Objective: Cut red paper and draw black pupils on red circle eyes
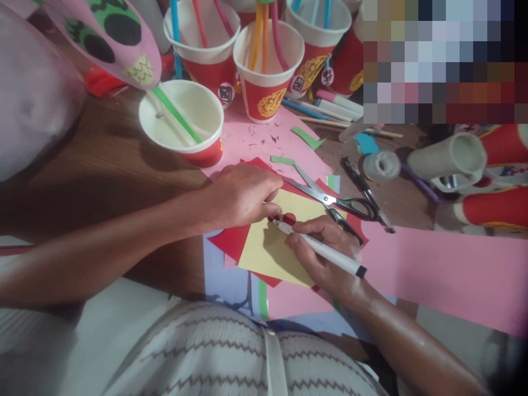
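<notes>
A white marker (330, 254) with a black end is held in my right hand (325, 247), its tip at a small red piece (274, 219) on a yellow paper sheet (264, 250). Just right of that piece lies a second red round piece (289, 219) with dark marks. My left hand (247, 195) rests over the sheet's upper left, thumb and index finger close together beside the first piece; whether they pinch it is hidden. Opened scissors (325, 199) with black handles lie on the sheet's upper right edge. Red paper (231, 242) sticks out from under the yellow sheet.
Red and white paper cups (266, 91) with coloured sticks stand at the back. A nearer cup (210, 154) leans under a pink balloon (144, 49). A black pen (363, 184), small clear jar (381, 165), tape roll (466, 157) and pink paper (454, 275) are to the right.
</notes>
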`<act>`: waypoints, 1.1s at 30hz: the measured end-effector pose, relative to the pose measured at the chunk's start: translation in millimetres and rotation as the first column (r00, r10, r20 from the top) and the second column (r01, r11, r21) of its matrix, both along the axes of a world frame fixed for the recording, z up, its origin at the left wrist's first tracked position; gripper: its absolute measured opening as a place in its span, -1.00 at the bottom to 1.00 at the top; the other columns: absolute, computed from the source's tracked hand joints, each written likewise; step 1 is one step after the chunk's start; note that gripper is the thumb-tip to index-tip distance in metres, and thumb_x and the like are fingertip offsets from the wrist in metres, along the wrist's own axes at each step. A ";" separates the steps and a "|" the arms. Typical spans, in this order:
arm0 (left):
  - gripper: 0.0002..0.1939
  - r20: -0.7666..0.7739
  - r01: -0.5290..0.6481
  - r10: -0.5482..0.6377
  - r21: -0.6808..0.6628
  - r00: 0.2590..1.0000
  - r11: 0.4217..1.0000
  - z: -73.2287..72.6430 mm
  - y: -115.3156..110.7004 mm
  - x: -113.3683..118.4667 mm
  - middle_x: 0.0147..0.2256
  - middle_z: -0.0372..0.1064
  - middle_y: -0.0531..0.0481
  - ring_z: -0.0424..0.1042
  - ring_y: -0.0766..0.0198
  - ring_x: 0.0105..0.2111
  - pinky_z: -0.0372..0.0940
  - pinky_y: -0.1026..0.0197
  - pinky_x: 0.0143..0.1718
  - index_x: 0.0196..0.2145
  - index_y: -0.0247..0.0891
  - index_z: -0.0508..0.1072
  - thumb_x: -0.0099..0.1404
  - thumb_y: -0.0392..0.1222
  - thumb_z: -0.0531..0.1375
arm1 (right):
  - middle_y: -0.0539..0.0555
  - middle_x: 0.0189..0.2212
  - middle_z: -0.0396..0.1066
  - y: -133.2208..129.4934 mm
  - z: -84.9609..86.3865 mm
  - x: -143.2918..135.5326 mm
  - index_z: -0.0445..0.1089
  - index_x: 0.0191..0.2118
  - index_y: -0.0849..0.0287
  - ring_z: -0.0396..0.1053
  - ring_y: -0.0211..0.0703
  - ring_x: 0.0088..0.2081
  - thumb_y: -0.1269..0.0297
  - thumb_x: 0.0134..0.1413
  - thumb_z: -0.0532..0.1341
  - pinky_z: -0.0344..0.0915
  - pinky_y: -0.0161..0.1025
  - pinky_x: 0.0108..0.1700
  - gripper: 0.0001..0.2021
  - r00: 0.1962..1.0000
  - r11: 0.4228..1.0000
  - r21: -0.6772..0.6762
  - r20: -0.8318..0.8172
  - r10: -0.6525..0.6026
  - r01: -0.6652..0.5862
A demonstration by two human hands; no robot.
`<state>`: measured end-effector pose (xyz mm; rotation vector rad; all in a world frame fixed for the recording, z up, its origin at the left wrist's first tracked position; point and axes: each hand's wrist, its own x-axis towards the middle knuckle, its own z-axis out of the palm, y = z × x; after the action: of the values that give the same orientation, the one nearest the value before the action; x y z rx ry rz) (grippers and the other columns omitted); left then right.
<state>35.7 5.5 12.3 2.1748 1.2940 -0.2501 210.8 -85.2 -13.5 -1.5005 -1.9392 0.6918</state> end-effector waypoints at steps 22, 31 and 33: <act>-0.75 0.009 -0.004 0.003 0.035 1.000 0.999 -5.0 -0.2 -0.1 -0.56 0.35 0.07 0.29 0.30 -0.54 -0.01 0.26 -0.53 -0.44 -0.20 0.38 0.11 0.04 0.12 | -0.04 -0.56 0.46 -0.9 -2.4 2.5 0.37 -0.38 0.20 0.43 -0.31 -0.55 0.31 0.02 0.24 0.28 -0.44 -0.55 -0.92 0.999 1.000 -0.008 -0.034 0.007 -0.007; -0.75 -0.009 -0.013 0.014 0.031 1.000 0.999 -5.5 0.1 0.7 -0.55 0.38 0.07 0.32 0.27 -0.54 0.01 0.26 -0.54 -0.45 -0.19 0.37 0.11 0.05 0.13 | -0.06 -0.58 0.45 1.4 -2.1 -0.5 0.38 -0.40 0.21 0.38 -0.36 -0.60 0.36 0.01 0.24 0.28 -0.46 -0.54 -0.96 0.998 0.999 -0.004 -0.045 0.035 -0.035; -0.75 0.000 -0.009 0.009 0.032 1.000 0.999 -5.5 0.0 0.7 -0.54 0.38 0.07 0.32 0.27 -0.53 0.02 0.26 -0.54 -0.45 -0.19 0.37 0.11 0.05 0.12 | -0.07 -0.59 0.45 1.4 -1.3 -0.9 0.38 -0.40 0.20 0.39 -0.36 -0.59 0.37 0.01 0.24 0.28 -0.47 -0.54 -0.96 0.998 0.999 -0.003 -0.053 0.034 -0.034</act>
<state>36.4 5.5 6.7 2.1952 1.3166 -0.2271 209.8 -83.7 -14.8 -1.4407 -1.9286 0.7434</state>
